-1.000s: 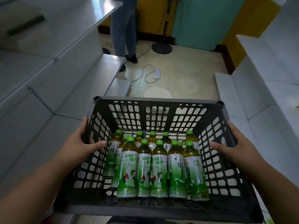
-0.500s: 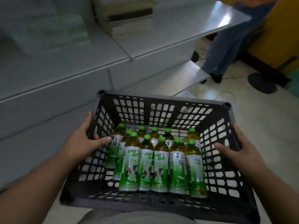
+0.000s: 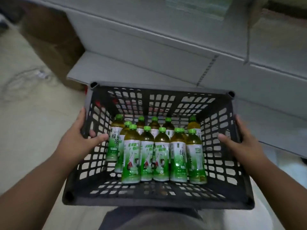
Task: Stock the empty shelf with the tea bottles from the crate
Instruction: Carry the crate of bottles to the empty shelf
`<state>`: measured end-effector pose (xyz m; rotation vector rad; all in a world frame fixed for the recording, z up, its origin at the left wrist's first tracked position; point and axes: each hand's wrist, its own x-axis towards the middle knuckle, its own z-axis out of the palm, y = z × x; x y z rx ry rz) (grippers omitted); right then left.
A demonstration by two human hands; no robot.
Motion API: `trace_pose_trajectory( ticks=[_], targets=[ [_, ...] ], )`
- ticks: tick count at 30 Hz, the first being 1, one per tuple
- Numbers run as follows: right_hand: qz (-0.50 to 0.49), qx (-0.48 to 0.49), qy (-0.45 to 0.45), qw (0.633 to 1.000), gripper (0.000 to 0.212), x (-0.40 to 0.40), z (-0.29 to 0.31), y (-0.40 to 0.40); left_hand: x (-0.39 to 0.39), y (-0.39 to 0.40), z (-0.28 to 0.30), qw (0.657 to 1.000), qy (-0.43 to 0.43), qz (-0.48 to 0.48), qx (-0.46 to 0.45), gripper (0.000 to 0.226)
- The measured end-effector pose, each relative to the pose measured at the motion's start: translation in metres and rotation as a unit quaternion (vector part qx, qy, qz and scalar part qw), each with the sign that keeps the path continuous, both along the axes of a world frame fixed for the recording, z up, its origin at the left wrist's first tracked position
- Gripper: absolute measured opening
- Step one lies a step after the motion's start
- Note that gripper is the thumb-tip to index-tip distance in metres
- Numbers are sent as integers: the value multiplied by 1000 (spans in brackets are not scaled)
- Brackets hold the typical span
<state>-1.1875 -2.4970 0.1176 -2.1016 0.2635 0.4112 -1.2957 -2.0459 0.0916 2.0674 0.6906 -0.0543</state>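
The picture is dim and flat, with soft, cool light and no hard shadows. Motion blur smears the shelf (image 3: 166,47) toward twelve o'clock and the floor (image 3: 25,97) at nine o'clock. The tea bottles (image 3: 162,155) at centre are sharper, their labels catching faint glare. Wide-angle distortion bends straight edges near the frame's borders.
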Motion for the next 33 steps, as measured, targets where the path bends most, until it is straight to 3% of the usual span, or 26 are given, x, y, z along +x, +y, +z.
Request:
trace_pose_trajectory(
  ticks=[7, 14, 18, 27, 33],
  targets=[
    [204, 11, 32, 978, 101, 52, -44, 76, -101, -1, -41, 980, 27, 197, 1, 113],
    [354, -10, 41, 934, 101, 99, -151, 128, -167, -55, -129, 930, 52, 363, -31, 108],
    [429, -36, 45, 901, 101, 117, -241, 153, -195, -95, -215, 895, 64, 439, -51, 107],
    [524, -37, 43, 850, 96, 118, -474, 191, -232, -179, -469, 838, 65, 539, -47, 104],
    [547, -44, 8, 836, 93, 108, -576, 181, -247, -214, -579, 832, 22, 553, -42, 98]
  ],
)
